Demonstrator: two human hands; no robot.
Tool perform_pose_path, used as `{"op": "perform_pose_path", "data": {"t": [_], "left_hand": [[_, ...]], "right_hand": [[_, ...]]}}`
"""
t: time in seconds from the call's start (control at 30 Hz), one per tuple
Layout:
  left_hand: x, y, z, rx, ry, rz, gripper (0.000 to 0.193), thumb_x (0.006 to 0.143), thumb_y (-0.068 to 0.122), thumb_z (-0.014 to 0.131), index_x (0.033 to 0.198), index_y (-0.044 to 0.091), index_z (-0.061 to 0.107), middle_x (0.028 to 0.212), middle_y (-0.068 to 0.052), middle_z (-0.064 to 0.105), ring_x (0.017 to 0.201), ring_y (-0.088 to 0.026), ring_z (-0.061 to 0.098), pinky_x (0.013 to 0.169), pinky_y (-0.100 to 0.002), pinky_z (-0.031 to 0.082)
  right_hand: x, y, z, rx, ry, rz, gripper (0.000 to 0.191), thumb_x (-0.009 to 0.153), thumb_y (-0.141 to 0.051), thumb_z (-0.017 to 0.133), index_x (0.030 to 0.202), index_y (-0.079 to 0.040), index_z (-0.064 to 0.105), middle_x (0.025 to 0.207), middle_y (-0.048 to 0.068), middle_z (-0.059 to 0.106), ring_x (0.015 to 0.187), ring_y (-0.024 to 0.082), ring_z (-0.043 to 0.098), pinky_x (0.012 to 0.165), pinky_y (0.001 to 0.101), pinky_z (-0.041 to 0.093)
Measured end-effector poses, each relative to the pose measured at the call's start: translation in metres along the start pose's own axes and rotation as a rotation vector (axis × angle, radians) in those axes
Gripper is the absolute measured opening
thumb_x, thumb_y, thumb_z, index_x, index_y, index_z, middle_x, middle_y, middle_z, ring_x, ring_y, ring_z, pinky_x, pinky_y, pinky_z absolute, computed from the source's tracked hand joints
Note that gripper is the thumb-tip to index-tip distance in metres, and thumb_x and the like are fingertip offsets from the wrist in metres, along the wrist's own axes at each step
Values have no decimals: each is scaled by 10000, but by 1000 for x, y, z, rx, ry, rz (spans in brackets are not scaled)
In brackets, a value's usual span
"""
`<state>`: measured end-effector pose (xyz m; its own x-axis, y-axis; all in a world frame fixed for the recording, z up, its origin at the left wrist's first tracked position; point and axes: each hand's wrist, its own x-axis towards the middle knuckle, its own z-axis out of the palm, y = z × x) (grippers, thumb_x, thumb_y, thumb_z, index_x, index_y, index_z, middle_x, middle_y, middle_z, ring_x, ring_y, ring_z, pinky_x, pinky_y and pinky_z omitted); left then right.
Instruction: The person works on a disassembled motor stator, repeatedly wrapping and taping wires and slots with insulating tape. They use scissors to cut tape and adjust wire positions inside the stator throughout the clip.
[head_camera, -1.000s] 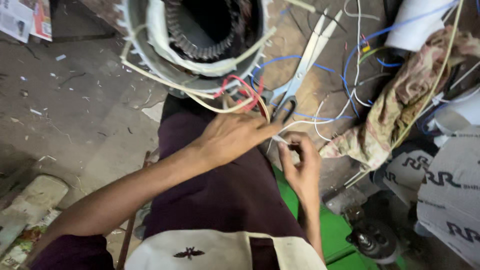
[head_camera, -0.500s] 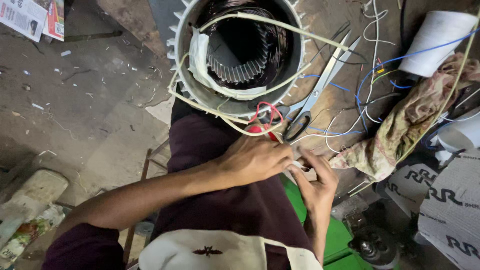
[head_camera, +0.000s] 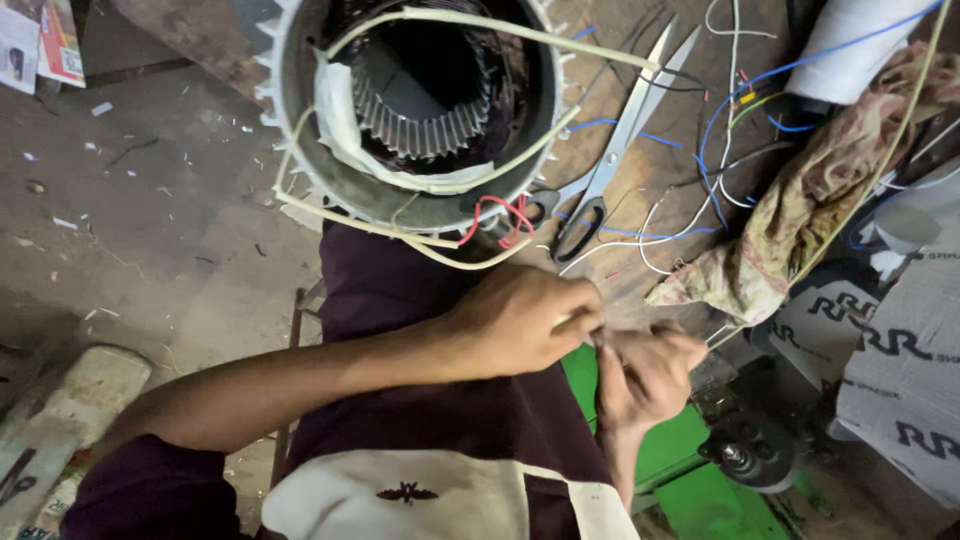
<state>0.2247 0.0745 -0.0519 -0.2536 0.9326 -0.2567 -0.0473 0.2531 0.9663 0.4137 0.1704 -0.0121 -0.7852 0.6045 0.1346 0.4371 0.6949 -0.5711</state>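
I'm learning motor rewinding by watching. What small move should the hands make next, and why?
Probably keep pinching and work the thin pale wire end held between both hands. The left hand and right hand meet on it, beside the round grey metal stator with its loose red wires.

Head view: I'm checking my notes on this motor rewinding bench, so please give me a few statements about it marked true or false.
1. The scissors lie open beside the motor stator. True.
2. The left hand holds the scissors. False: it pinches a thin wire together with the right hand.
3. Red wire loops at the stator's near rim. True.
4. The patterned cloth covers the stator. False: it lies to the right, among loose wires.
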Motion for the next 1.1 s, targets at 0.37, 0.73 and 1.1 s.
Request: {"op": "perform_pose_path", "data": {"t": [0.37, 0.73, 1.1], "left_hand": [[62, 10, 37, 1064, 256, 330, 866, 910, 251, 610, 1616, 163, 116, 1306, -187, 651, 1145, -258, 668, 1085, -467, 530], [-89, 37, -116, 1173, 423, 210, 605, 922, 695, 606, 1057, 129, 772, 1197, -58, 614, 1174, -234, 507, 966, -459, 425], [-80, 16, -140, 967, 298, 80, 538, 884, 556, 804, 1092, 60, 788, 1426, -66, 567, 1336, -255, 448, 1194, -602, 230]], "right_hand": [[23, 47, -42, 490, 312, 267, 372, 1038, -223, 795, 1316, -106, 575, 1056, 34, 598, 879, 150, 621, 841, 299, 533], [137, -50, 0, 657, -196, 53, 119, 984, -126, 774, 1043, -43, 712, 1087, 117, 698, 996, 152, 627, 873, 255, 486], [191, -137, 38, 224, -561, 42, 295, 863, -57, 802, 1138, -32, 699, 1026, 27, 751, 936, 135, 659, 870, 284, 503]]}}
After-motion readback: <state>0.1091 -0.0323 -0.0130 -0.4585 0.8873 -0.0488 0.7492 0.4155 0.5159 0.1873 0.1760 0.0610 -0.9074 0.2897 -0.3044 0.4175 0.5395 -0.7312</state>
